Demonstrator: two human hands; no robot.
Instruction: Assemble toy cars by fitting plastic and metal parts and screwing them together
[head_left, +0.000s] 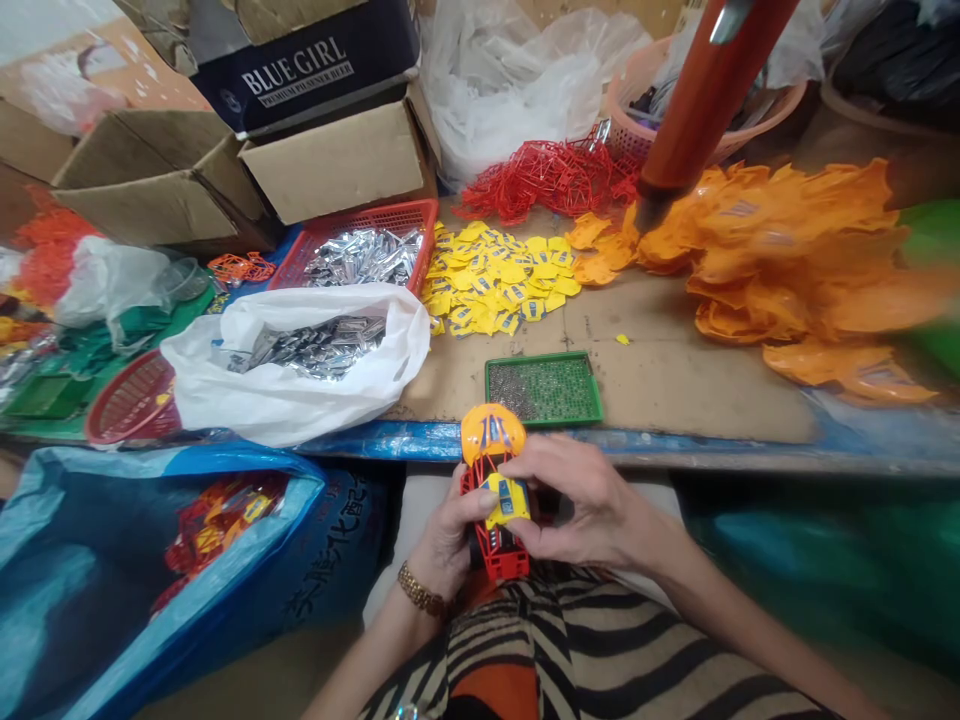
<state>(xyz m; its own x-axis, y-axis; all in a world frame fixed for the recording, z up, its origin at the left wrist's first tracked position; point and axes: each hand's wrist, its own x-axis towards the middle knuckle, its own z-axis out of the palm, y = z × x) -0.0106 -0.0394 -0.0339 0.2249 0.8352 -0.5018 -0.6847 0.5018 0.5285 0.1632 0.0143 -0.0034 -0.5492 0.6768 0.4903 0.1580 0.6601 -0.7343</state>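
Note:
A toy car [498, 562] with a red lattice frame and an orange front piece [492, 432] is held over my lap, just off the table edge. My left hand [450, 525] is wrapped round its left side, the thumb on a small yellow panel [507, 500] with a blue print. My right hand [581, 500] has its fingers and thumb at the right side of that panel, pinching it on top of the car. The car's underside is hidden by my hands. A green tray [555, 390] of tiny metal parts, probably screws, lies just beyond the car.
Behind the tray spreads a heap of yellow panels [495, 275]. Orange shells [810, 250] lie piled at right, red frames [540, 180] at the back. A red power tool [697, 110] hangs above. Silvery parts fill a white bag [300, 400]; a blue sack [300, 560] stands lower left.

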